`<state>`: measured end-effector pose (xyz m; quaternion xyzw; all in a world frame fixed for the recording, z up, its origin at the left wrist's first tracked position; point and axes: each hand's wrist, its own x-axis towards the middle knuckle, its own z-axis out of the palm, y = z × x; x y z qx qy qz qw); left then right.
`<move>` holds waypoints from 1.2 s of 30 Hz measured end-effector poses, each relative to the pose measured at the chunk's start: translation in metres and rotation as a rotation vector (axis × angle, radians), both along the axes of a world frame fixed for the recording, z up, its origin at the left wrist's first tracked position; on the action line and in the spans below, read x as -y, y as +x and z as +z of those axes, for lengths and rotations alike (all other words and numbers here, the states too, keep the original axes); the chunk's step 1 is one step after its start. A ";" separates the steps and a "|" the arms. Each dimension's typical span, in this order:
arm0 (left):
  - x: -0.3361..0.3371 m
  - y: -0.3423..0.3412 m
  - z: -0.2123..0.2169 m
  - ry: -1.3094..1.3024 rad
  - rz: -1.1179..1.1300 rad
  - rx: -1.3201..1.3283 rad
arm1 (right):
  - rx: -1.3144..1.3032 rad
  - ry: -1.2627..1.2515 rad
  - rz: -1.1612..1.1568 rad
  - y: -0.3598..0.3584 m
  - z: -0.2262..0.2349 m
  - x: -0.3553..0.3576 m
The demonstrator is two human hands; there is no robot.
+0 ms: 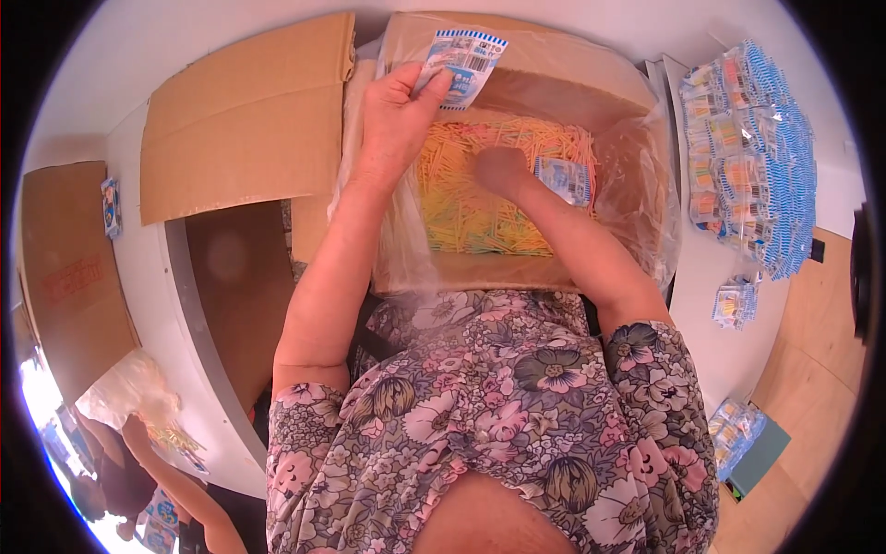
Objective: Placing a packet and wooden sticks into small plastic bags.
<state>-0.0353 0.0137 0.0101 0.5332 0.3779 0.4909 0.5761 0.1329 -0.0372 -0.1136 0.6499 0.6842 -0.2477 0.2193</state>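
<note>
My left hand (406, 97) pinches a small blue-and-white printed packet (471, 65) above the far side of an open cardboard box (517, 274). A clear plastic liner (637, 175) covers the box walls. Inside lies a heap of thin sticks (452, 217) in pink, orange, yellow and green. My right hand (501, 172) is down at the heap, dark and smeared, with its fingers not showing. Just right of it, another blue-and-white packet (565, 181) rests on the sticks, partly behind my right forearm.
Many filled packets (748, 157) stand in rows on the white table at right, with a few loose packets (736, 303) nearer me. A cardboard flap (245, 115) is at left. Lower left, another person's arm (175, 485) reaches beside a plastic bag (138, 392) and some sticks.
</note>
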 end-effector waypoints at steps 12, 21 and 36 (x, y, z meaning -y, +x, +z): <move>0.002 -0.002 0.008 -0.011 -0.015 -0.027 | -1.254 -0.272 -1.024 0.051 0.041 0.006; 0.000 0.001 -0.001 -0.056 -0.021 0.053 | -1.502 -0.091 -1.151 0.037 -0.002 -0.033; 0.000 -0.001 0.007 -0.073 -0.026 -0.018 | -1.572 0.411 -1.517 0.011 0.015 -0.009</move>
